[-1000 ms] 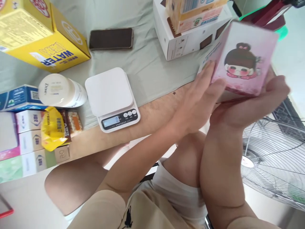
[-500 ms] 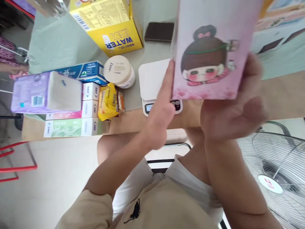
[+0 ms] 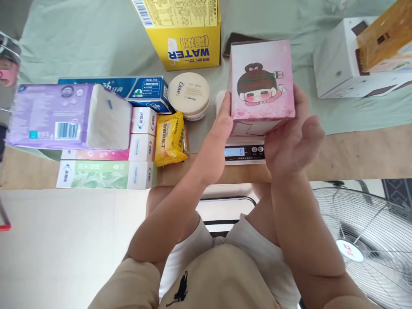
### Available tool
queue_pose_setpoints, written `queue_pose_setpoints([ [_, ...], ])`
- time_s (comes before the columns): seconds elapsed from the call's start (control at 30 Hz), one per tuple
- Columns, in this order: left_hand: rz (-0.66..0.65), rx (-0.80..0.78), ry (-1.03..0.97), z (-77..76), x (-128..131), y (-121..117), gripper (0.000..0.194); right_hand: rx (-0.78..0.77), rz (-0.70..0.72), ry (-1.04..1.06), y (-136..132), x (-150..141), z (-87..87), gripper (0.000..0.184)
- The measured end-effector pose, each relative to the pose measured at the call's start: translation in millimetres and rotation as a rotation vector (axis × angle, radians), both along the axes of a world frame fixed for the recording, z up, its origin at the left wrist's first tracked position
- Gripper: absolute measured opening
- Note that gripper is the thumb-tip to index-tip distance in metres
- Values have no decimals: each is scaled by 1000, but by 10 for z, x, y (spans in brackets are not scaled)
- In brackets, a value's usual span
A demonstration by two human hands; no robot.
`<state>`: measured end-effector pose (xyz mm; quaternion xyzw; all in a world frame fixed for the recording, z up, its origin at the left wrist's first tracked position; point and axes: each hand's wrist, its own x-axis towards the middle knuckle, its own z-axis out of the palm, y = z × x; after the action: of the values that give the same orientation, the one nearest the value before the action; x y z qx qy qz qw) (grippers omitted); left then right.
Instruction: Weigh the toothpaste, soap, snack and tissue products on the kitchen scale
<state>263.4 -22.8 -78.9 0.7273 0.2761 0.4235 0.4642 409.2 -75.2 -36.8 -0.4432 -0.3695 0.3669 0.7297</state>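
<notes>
Between my two hands is a pink cardboard box [image 3: 262,81] with a cartoon girl printed on its face. My left hand [image 3: 219,137] presses along its left side, and my right hand [image 3: 291,137] supports its right side and lower corner. The box covers most of a white kitchen scale [image 3: 244,154], whose display reads 0; I cannot tell whether the box touches it. Left of the scale stand a Dove cream jar [image 3: 189,93] and a yellow packet [image 3: 169,139].
On the left lie a purple tissue pack [image 3: 51,116], a blue toothpaste box [image 3: 144,90] and a green-and-white carton [image 3: 99,174]. Behind are a yellow WATER box [image 3: 189,47] and a dark flat object [image 3: 241,39]. A white box [image 3: 334,64] stands right; a fan [image 3: 354,231] is below.
The pink box has moved down and away from my face, over the scale, still between both hands. The view has shifted, bringing more of the white box on the right into sight.
</notes>
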Motion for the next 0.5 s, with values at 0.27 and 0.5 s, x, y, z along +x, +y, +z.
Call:
queue_pose_setpoints([
  [0.27, 168, 61, -270, 250, -205, -223, 64, -42, -400, 52, -233, 237, 173, 40],
  [0.5, 151, 32, -233, 327, -297, -234, 63, -137, -530, 166, -103, 266, 133, 44],
])
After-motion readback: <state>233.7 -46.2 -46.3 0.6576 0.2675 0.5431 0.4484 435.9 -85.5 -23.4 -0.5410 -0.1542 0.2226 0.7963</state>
